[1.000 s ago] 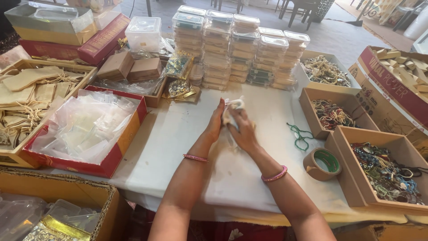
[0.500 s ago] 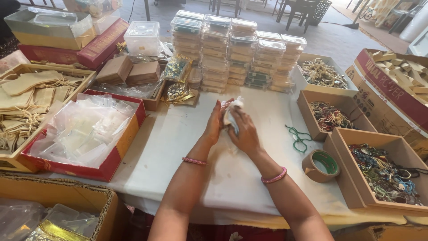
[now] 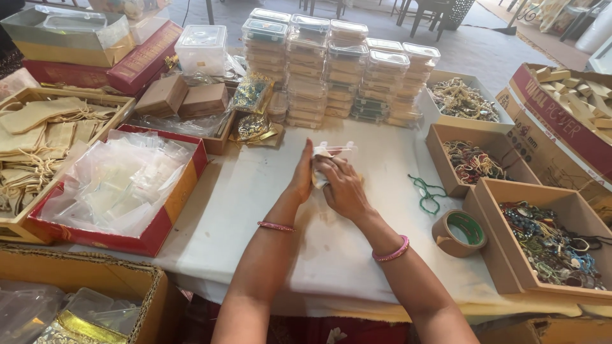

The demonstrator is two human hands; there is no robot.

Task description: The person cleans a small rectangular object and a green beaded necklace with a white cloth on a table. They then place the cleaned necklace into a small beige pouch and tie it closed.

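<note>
both hands are meeting over the middle of the white-covered counter (image 3: 255,210), pressed together around a small clear plastic packet (image 3: 335,153) with something pale inside. the left hand (image 3: 302,177) is lying flat and upright against the packet's left side, fingers straight, while the right hand (image 3: 344,188) is curling over it from the right, fingers closed on it. a green string (image 3: 426,193) is lying on the cloth just right of the hands, and a roll of brown tape (image 3: 460,232) is sitting nearer and further right. stacks of clear lidded boxes (image 3: 331,70) are standing at the far side, a red tray of plastic bags (image 3: 121,188) is lying to the left, and open cardboard boxes of beaded jewellery (image 3: 542,236) are lining the right.
</note>
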